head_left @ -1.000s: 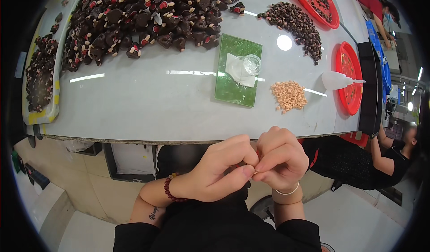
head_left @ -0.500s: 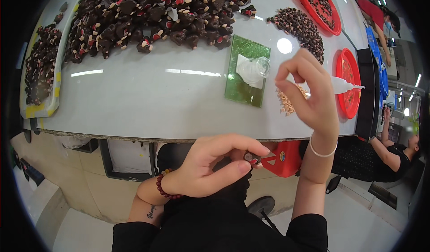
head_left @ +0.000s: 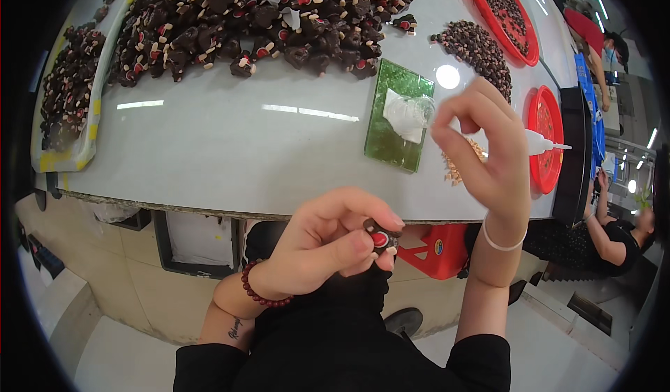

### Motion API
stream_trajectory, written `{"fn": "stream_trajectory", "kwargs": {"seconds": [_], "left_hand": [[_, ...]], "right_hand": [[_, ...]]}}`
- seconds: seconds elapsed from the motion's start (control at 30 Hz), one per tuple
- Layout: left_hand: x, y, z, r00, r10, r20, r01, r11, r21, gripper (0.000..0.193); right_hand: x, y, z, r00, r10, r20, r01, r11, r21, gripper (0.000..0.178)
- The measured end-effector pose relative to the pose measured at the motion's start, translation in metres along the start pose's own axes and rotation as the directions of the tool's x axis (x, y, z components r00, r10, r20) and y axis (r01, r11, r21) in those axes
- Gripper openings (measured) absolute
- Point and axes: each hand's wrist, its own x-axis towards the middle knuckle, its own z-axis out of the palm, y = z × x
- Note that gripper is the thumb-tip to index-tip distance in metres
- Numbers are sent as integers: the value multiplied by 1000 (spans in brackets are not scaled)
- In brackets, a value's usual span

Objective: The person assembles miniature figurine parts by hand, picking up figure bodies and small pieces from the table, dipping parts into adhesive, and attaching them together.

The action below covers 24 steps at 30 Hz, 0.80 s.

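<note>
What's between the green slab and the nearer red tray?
In the head view, the right hand shows between the green slab and nearer red tray, partly hiding the beige bits; a white bottle overlaps the tray.

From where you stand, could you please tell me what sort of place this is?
Probably a small-parts assembly workshop: a large heap of similar dark pieces lies on the worktable, a red tray holds many small dark bits, and the left hand holds a similar piece.

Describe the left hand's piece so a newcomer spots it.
At the near edge of the pale table is the left hand. It pinches a dark piece with a white-ringed red spot; unlike the heaped pieces, this one is held.
</note>
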Motion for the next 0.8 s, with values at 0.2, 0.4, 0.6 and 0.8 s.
{"fn": "stream_trajectory", "kwargs": {"seconds": [0.2, 0.4, 0.6, 0.8], "left_hand": [[5, -11, 4, 988, -47, 147, 106, 897, -429, 23], [12, -17, 11, 978, -88, 187, 170, 855, -490, 23], [13, -20, 15, 978, -136, 159, 195, 868, -457, 22], [18, -21, 20, 975, -190, 113, 220, 894, -390, 18]], "right_hand": [[-46, -41, 39, 956, 135, -260, 121, 629, 768, 12], [-63, -46, 41, 951, 125, -284, 101, 741, 664, 19], [-66, -39, 39, 951, 61, -305, 138, 797, 589, 16], [-72, -32, 35, 945, 76, -318, 153, 758, 634, 14]]}}
